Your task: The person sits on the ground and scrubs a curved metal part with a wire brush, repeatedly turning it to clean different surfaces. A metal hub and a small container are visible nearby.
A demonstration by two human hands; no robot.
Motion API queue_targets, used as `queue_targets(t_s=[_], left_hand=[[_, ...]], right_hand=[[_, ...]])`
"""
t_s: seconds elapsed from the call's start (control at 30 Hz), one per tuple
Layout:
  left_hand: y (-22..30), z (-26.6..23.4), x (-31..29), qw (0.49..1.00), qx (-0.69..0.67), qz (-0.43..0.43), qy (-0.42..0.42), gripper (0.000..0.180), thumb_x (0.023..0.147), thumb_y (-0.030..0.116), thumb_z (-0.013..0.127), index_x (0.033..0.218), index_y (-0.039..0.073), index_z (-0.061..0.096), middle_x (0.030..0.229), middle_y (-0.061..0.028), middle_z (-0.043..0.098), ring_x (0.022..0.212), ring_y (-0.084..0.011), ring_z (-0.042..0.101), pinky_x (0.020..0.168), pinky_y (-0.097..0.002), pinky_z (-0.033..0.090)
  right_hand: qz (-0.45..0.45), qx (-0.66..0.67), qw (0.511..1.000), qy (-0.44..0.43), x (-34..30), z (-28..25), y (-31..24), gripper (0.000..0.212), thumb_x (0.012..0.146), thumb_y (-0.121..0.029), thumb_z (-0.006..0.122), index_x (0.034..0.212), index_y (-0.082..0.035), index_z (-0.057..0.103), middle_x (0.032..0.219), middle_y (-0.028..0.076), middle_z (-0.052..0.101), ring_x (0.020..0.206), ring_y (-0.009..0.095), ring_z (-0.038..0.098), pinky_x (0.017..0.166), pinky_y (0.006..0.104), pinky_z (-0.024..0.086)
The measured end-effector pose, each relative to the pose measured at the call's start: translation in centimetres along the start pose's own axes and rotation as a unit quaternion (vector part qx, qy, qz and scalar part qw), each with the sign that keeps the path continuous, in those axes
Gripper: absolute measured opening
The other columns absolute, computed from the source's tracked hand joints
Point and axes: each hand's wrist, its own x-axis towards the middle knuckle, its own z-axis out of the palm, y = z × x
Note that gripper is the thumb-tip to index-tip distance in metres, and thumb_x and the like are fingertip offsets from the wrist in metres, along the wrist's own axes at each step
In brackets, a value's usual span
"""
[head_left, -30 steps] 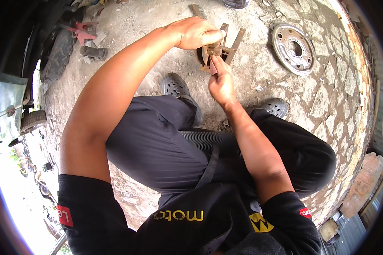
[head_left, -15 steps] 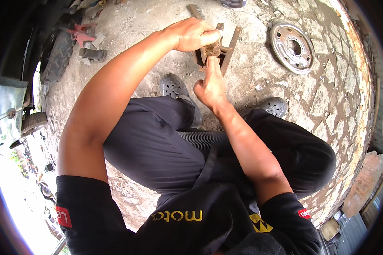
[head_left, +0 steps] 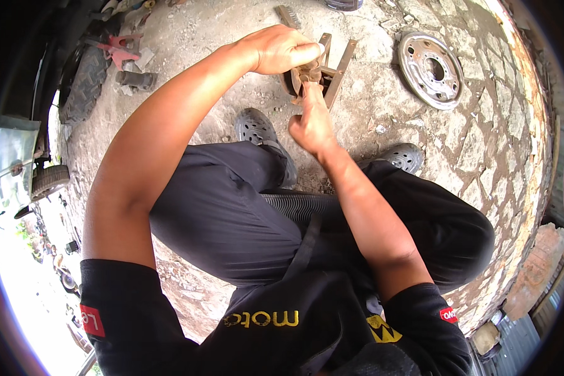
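My left hand [head_left: 287, 50] is closed on a rusty metal part [head_left: 311, 73] with a rounded end, its thumb lying along the top. The part sits against a rusty metal bracket [head_left: 339, 76] with two long arms pointing away from me. From the near side my right hand [head_left: 313, 125] reaches to the same part, fingers bunched at its underside. A small brown edge shows by those fingertips, but what they pinch is hidden. Behind my left hand a wire brush [head_left: 287, 16] lies on the ground.
A bare steel wheel rim [head_left: 431, 71] lies to the right on rough stone ground [head_left: 482, 119]. At the left are a red metal stand [head_left: 120, 50], a dark cylinder [head_left: 136, 79] and a tyre [head_left: 84, 91]. My grey clogs [head_left: 257, 127] stand below my hands.
My right hand has shifted slightly up and right along the metal part. That part looks slightly turned, while my left hand stays almost in place.
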Motion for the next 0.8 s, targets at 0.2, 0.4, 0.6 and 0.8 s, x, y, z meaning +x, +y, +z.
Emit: queue_targets(t_s=[0.2,0.4,0.6,0.8], left_hand=[[1.3,-0.2,0.2,0.998,0.005,0.026,-0.053,0.044,0.098,0.041,0.048,0.094,0.001,0.067,0.084,-0.0199,0.067,0.076,-0.0319,0.063,0.074,-0.0416,0.048],[0.1,-0.9,0.0,0.998,0.007,-0.028,-0.058,0.044,0.098,0.039,0.048,0.098,0.000,0.067,0.089,-0.0202,0.068,0.082,-0.0314,0.064,0.077,-0.0398,0.048],[-0.4,-0.4,0.2,0.999,0.017,-0.030,-0.034,0.049,0.098,0.042,0.045,0.101,-0.001,0.068,0.091,-0.0215,0.069,0.084,-0.0311,0.065,0.081,-0.0406,0.049],[-1.1,-1.0,-0.7,0.999,-0.027,-0.034,-0.028,0.050,0.097,0.041,0.044,0.101,-0.002,0.068,0.092,-0.0220,0.069,0.086,-0.0312,0.066,0.083,-0.0399,0.049]], right_hand=[[0.056,0.024,0.995,-0.081,1.5,-1.1,1.8,0.061,0.076,-0.002,0.054,0.135,0.007,0.045,0.138,0.032,0.047,0.134,0.046,0.043,0.115,0.0465,0.036],[0.032,0.029,0.999,-0.032,-0.8,0.2,-0.7,0.080,0.074,-0.002,0.053,0.148,0.013,0.028,0.154,0.036,0.031,0.148,0.045,0.026,0.125,0.0420,0.022],[0.083,0.036,0.992,-0.089,2.3,-0.2,2.0,0.076,0.074,-0.002,0.053,0.146,0.010,0.031,0.151,0.035,0.034,0.146,0.046,0.027,0.125,0.0424,0.023],[0.082,0.063,0.993,-0.064,0.3,0.5,-0.8,0.084,0.075,-0.004,0.058,0.151,0.010,0.024,0.157,0.033,0.028,0.150,0.044,0.020,0.126,0.0412,0.018]])
